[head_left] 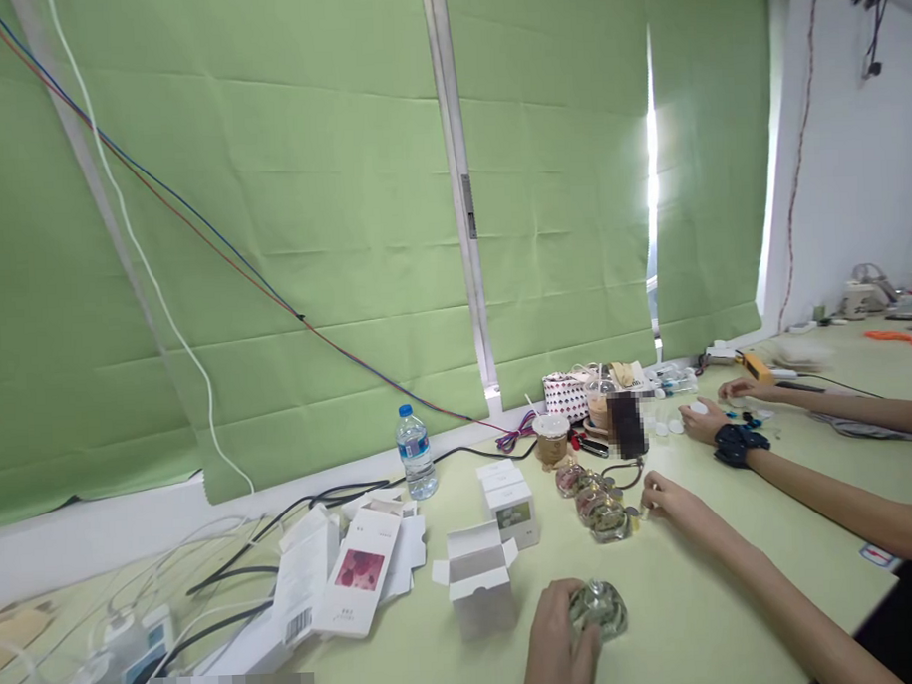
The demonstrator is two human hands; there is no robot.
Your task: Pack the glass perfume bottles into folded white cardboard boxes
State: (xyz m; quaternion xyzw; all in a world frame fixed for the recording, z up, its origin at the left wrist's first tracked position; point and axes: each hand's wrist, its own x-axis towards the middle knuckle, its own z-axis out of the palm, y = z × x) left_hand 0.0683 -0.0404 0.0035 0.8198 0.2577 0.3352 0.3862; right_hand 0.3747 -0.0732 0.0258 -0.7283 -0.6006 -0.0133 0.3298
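Observation:
My left hand (pixel 560 638) is closed around a small rounded glass bottle (pixel 600 609) with green stuff inside, standing at the table's near side. My right hand (pixel 675 504) reaches in from the lower right, its thumb and fingers drawn together in a pinch. What lies between those fingertips, if anything, is too small to make out. Just left of them sits a row of several similar bottles, the nearest a green one (pixel 609 521), with pinkish ones (pixel 570 480) behind. Small gold-coloured pieces (pixel 633 515) show beside the row. An open white carton (pixel 479 581) stands left of my left hand.
Closed white boxes (pixel 507 500) and flattened cartons (pixel 359 575) lie to the left, near a water bottle (pixel 416 453) and tangled cables. Behind the row stands a drink cup (pixel 552 440). At right, a co-worker's hands (pixel 704 420) handle small parts; one wrist wears a dark scrunchie.

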